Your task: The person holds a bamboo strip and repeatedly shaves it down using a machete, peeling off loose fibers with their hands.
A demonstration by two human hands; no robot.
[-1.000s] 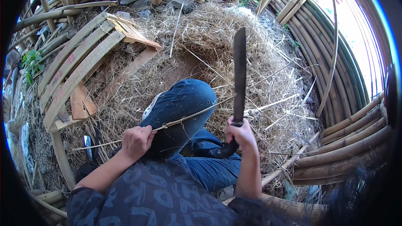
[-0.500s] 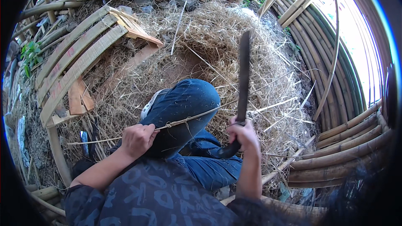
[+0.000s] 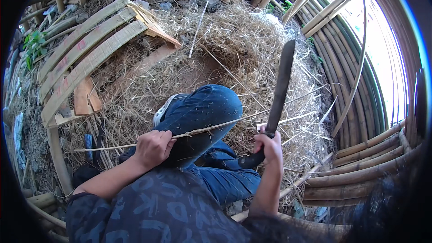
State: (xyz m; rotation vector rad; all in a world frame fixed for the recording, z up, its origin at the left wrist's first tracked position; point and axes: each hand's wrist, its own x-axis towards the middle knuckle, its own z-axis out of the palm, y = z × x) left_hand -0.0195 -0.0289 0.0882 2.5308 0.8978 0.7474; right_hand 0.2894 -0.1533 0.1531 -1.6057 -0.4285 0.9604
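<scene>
My left hand (image 3: 154, 147) is closed round a thin bamboo strip (image 3: 216, 126) beside my raised knee. The strip runs over the knee of my jeans (image 3: 208, 101), with a knot-like node partway along. Its short end pokes out left of the fist, and its long end slopes up to the right, crossing near the machete blade; whether they touch I cannot tell. In my right hand (image 3: 269, 147) is the dark handle of a machete (image 3: 282, 81). Its long blade points up and away, leaning slightly right.
Pale shavings (image 3: 243, 40) cover the ground ahead. At the left lies a slatted wooden pallet (image 3: 92, 63). Stacked bamboo poles (image 3: 360, 90) form a wall on the right, and more bamboo (image 3: 360, 175) lies at the lower right.
The machete has tipped to the right, its broad side now showing more. The strip's long end has risen slightly. My left hand keeps its hold, and the whole view has shifted slightly.
</scene>
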